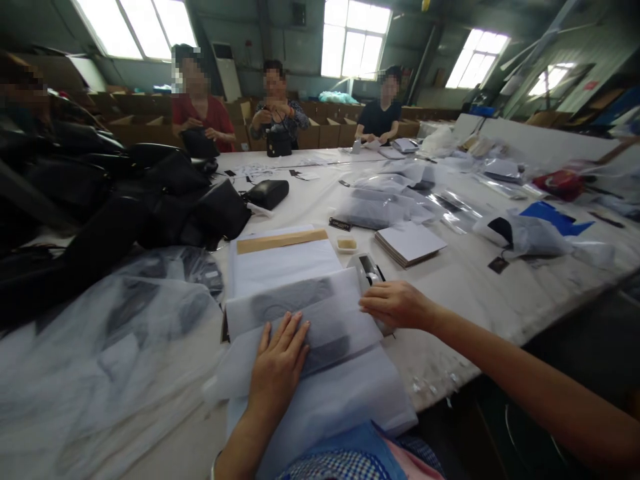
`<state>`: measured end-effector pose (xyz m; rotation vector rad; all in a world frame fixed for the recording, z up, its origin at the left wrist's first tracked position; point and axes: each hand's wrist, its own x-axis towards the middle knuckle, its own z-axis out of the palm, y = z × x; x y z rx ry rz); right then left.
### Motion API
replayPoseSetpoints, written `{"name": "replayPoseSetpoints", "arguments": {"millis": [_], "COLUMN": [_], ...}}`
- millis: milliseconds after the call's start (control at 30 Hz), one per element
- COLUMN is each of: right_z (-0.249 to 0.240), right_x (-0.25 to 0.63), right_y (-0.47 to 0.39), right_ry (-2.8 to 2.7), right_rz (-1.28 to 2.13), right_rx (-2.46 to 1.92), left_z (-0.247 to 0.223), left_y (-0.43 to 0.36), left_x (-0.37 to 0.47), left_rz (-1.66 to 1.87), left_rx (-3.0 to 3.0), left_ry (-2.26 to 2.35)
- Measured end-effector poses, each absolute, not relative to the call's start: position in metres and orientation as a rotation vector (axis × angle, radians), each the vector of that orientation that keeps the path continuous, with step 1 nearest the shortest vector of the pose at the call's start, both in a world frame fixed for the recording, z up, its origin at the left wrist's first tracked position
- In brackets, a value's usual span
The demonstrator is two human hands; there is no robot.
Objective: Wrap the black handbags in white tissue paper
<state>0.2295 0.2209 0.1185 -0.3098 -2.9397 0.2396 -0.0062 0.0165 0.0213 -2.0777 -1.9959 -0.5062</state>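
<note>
My left hand [281,363] lies flat, fingers spread, on a bundle wrapped in white tissue paper [305,308]. Through the thin paper a dark flat shape shows; its kind I cannot make out. Beside the bundle's right edge, my right hand [397,305] is pinched closed at the front of a tape dispenser [369,269]. What its fingers hold, if anything, is too small to tell. Under and behind the bundle lies a stack of white paper sheets [285,270], with a brown strip [281,241] across its far end.
Black bags [165,183] are heaped on the left, behind clear plastic [135,333]. A small yellow sponge dish [347,245], a cardboard stack [410,243] and wrapped bags [380,205] lie beyond my right hand. Across the table [310,187], several co-workers [205,110] handle items.
</note>
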Motion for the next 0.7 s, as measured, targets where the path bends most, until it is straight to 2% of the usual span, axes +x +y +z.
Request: {"name": "replayPoseSetpoints", "arguments": {"millis": [200,400,500,700], "right_z": [0.109,0.106,0.108,0.105], "right_x": [0.143,0.110,0.107,0.148], "right_y": [0.237,0.243,0.248,0.275], "right_ry": [-3.123,-3.261,-3.264,-2.982], "right_rz": [0.192,0.056,-0.003,-0.105], "right_rx": [0.050,0.031,-0.201,-0.972], "left_z": [0.024,0.023,0.024,0.026], "left_y": [0.016,0.017,0.017,0.017], "left_x": [-0.005,-0.004,-0.004,-0.004], "left_rz": [-0.498,-0.538,-0.521,-0.487], "left_rx": [-2.080,-2.068,-2.074,-2.082], "left_ry": [-2.031,-2.063,-2.060,-2.061]}}
